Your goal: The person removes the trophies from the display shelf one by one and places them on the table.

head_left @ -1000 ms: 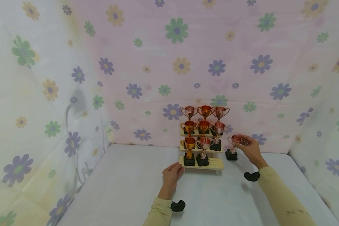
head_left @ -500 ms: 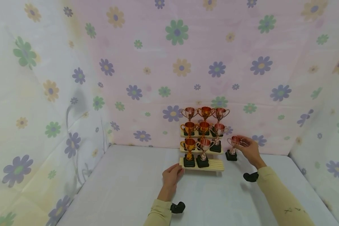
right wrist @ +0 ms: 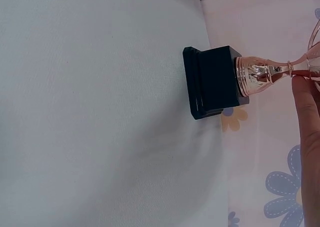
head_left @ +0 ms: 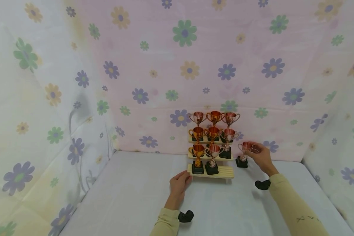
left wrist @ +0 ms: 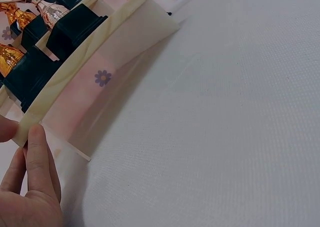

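Observation:
My left hand [head_left: 178,186] pinches the left end of the lowest board of a pale wooden tiered shelf [head_left: 226,171]. In the left wrist view, the thumb lies on top of that board [left wrist: 82,62] and the fingers are beneath it. To the right of the shelf, my right hand [head_left: 262,159] holds a small rose-gold trophy [head_left: 242,160] by its cup and handle. This trophy is upright, its black base [right wrist: 212,82] low over the table in the right wrist view. A gold trophy [head_left: 198,160] and a rose-gold trophy [head_left: 213,160] stand on the lowest board, left and centre.
Three trophies stand on the top tier, among them an orange-gold trophy [head_left: 215,117]. The middle tier bears three more, with a rose-gold trophy [head_left: 228,135] at its right end. A white cloth [head_left: 129,196] covers the table, and a flowered curtain [head_left: 153,59] hangs behind.

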`<state>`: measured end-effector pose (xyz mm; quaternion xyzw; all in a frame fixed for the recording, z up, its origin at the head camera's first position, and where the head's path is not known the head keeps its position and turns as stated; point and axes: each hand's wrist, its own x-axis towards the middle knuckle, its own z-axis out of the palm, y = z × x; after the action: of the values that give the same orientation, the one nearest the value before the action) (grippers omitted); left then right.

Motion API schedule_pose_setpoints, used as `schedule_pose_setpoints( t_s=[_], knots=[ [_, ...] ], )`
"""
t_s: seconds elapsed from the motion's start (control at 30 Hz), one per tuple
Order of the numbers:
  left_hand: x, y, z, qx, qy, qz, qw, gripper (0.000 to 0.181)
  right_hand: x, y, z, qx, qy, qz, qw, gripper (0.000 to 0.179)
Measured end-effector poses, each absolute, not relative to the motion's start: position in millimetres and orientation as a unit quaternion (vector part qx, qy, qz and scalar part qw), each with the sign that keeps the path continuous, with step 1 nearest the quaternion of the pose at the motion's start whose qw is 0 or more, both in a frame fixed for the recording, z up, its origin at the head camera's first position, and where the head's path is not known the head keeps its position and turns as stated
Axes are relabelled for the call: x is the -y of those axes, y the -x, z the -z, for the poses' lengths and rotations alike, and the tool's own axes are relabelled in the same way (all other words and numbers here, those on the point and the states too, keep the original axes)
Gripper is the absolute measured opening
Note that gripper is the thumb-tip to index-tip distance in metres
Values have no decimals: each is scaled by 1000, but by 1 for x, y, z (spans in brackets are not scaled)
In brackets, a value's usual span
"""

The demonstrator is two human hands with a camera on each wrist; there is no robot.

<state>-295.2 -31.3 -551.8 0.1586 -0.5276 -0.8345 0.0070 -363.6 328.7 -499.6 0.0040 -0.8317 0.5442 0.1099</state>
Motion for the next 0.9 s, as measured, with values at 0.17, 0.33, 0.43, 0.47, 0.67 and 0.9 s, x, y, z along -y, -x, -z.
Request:
schedule_pose_setpoints(
  t_s=[0.17, 0.33, 0.43, 0.47, 0.67, 0.9],
  knots=[
    [30, 295, 551, 527, -157, 835, 6, 36, -329, 361, 499, 834, -2, -540, 109, 63],
    [31, 294, 553, 526, -160, 835, 4, 35, -326, 360, 502, 841, 10, -533, 93, 67],
    [31, 294, 552, 525, -159, 836, 3, 36, -324, 357, 506, 843, 9, -532, 81, 64],
    [31, 293, 552, 525, -157, 836, 3, 37, -323, 355, 507, 842, 8, -534, 75, 62],
    [31, 292, 548, 526, -156, 836, 2, 37, -320, 340, 510, 860, 24, -510, 23, 74],
    [33, 292, 549, 526, -159, 835, -3, 35, -314, 313, 508, 899, 45, -435, -34, 76]
  ],
)
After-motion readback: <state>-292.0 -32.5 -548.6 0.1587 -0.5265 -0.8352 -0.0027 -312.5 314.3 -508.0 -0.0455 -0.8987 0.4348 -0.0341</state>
